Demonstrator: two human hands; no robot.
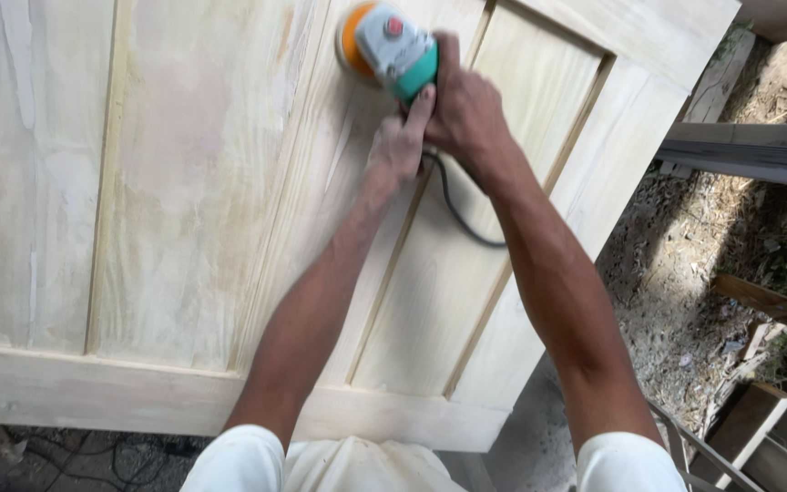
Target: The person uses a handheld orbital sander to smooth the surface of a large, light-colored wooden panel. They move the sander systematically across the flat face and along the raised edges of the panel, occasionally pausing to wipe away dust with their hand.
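- Door first: one pale, unfinished wooden panelled door [184, 210] lies flat and fills most of the view. At least three recessed panels show between raised rails, the surface patchy with whitish filler or dust. Lying flat, it lets a tool be pressed down onto it from above.
- Ground [685, 273]: bare dirt and rubble to the right, with several loose wooden planks [749, 150] and offcuts scattered about; their number is hard to count exactly.
- Arms: two, both stretched forward from white sleeves, so the tool reaches the far end of the door.
- Sander: one electric sander with a grey and teal body and an orange round pad [386, 46] sits pad-down on a raised rail near the door's top edge.
- Right hand [466, 109]: fingers wrapped closed around the teal rear of the sander, apparently to steer and press it.
- Left hand [400, 137]: just beside the right, below the sander body, fingers curled against its handle end, likely steadying it.
- Cord: one black power cable [457, 214] trails back from the sander across the panel between the forearms, clear of the pad.
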